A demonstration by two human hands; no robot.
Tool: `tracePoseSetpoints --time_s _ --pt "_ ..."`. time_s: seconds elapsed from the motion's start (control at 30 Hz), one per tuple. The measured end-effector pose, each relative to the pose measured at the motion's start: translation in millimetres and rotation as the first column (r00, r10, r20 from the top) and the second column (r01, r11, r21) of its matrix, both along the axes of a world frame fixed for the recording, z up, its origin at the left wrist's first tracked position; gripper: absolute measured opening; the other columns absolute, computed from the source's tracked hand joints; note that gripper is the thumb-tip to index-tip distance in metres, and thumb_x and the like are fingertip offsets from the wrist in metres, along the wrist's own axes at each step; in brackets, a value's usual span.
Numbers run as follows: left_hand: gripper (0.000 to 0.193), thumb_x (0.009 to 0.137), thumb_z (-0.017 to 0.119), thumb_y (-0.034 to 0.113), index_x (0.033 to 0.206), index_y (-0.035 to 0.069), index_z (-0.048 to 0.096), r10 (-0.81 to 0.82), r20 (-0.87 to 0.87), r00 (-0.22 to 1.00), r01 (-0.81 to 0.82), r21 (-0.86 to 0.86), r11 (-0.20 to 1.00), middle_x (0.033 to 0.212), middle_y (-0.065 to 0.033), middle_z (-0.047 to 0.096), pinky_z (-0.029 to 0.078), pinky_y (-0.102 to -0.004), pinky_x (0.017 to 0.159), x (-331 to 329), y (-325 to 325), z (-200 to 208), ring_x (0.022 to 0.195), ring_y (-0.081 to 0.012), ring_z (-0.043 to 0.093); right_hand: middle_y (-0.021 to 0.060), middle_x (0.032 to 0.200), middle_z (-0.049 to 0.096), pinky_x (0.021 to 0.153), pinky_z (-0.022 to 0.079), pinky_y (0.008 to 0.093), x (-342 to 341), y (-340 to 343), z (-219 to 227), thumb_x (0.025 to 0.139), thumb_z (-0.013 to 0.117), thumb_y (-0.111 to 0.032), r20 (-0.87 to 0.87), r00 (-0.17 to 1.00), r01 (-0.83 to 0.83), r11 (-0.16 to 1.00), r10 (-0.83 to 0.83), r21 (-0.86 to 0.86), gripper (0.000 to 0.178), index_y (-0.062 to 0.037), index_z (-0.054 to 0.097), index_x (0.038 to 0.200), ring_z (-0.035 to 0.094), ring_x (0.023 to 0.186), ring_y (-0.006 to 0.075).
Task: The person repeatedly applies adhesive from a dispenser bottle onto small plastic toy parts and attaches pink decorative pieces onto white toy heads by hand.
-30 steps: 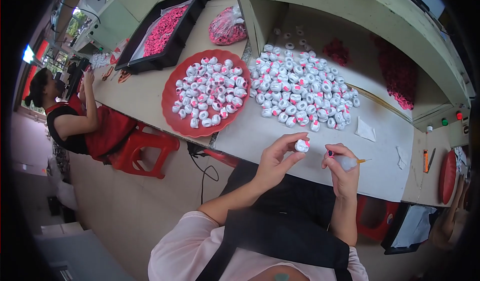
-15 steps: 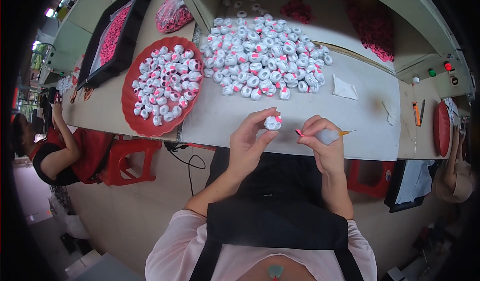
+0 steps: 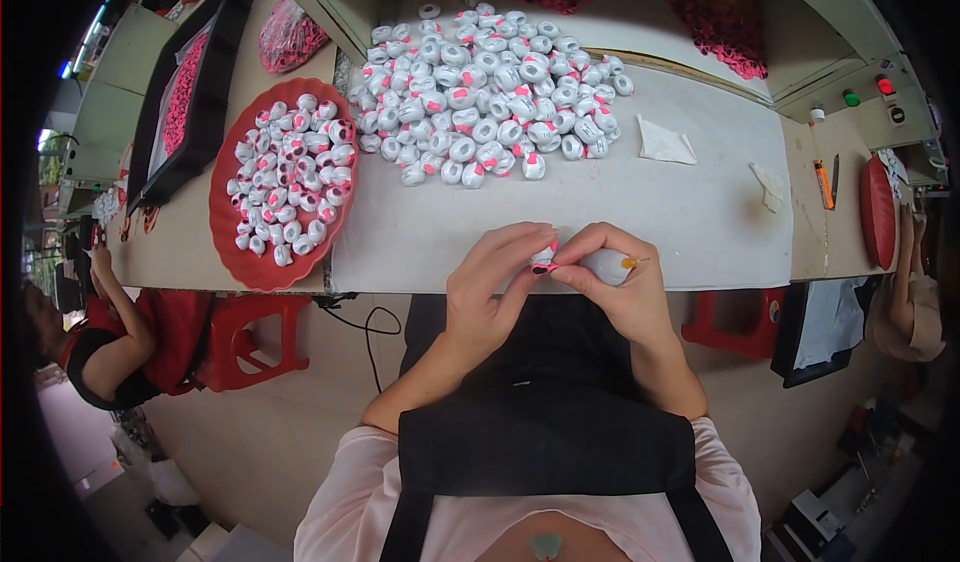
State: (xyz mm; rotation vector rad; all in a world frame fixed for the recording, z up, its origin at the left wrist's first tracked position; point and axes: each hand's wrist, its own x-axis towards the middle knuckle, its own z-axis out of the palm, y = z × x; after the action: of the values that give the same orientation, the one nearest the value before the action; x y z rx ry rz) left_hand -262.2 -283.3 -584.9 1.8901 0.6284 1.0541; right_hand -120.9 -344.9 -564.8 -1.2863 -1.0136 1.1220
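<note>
Between the fingertips of my left hand [image 3: 488, 280] is a small white rounded piece [image 3: 542, 256], mostly covered by the fingers. My right hand [image 3: 622, 287] pinches a small pink-and-black piece [image 3: 544, 269] right at the white piece; whether the two touch I cannot make out. Tucked in the same right hand is a translucent squeeze bottle [image 3: 606, 265] with an amber needle tip pointing right. Beyond my hands lies a heap of similar white pieces [image 3: 462, 149], many with pink bows. More of them, some with dark-and-pink parts, fill a red scalloped tray [image 3: 262, 274] at left.
A black tray [image 3: 150, 190] of pink parts and a plastic bag [image 3: 291, 37] stand far left. White cloths [image 3: 666, 142], an orange-handled tool [image 3: 824, 184] and a red plate [image 3: 877, 212] are rightward. Co-workers sit left [image 3: 118, 347] and right [image 3: 905, 307]. A shelf [image 3: 840, 32] overhangs the back.
My right hand has come left with the pink-and-black piece and bottle, and meets my left hand at the white piece. The whole view has shifted slightly.
</note>
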Motion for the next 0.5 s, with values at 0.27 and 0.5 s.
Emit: tracePoseSetpoints --time_s 0.27,0.5 --pt "0.03 0.066 0.06 -0.003 0.095 0.0 0.056 -0.053 0.044 0.998 0.056 -0.073 0.996 0.097 -0.0134 0.055 0.045 -0.0291 0.072 0.6 -0.9 0.4 0.088 -0.0246 0.055 0.0023 0.07 0.056 0.061 0.04 0.0195 3.9 -2.3 -3.4 0.07 0.061 0.0 -0.001 0.999 0.037 0.999 -0.037 0.021 0.009 -0.0014 0.054 0.073 0.051 0.067 0.0061" --pt "0.026 0.07 0.059 0.0 0.095 -0.001 0.054 -0.124 0.167 0.978 0.161 -0.227 0.96 0.099 -0.0128 0.055 0.041 -0.0305 0.08 -1.9 -2.7 -7.6 0.093 -0.0235 0.052 0.0014 0.069 0.055 0.059 0.039 0.0191 3.8 -3.9 -4.8 0.069 0.062 -0.001 0.043 0.999 0.01 1.0 -0.011 0.026 0.01 -0.0023 0.053 0.074 0.05 0.066 0.006"
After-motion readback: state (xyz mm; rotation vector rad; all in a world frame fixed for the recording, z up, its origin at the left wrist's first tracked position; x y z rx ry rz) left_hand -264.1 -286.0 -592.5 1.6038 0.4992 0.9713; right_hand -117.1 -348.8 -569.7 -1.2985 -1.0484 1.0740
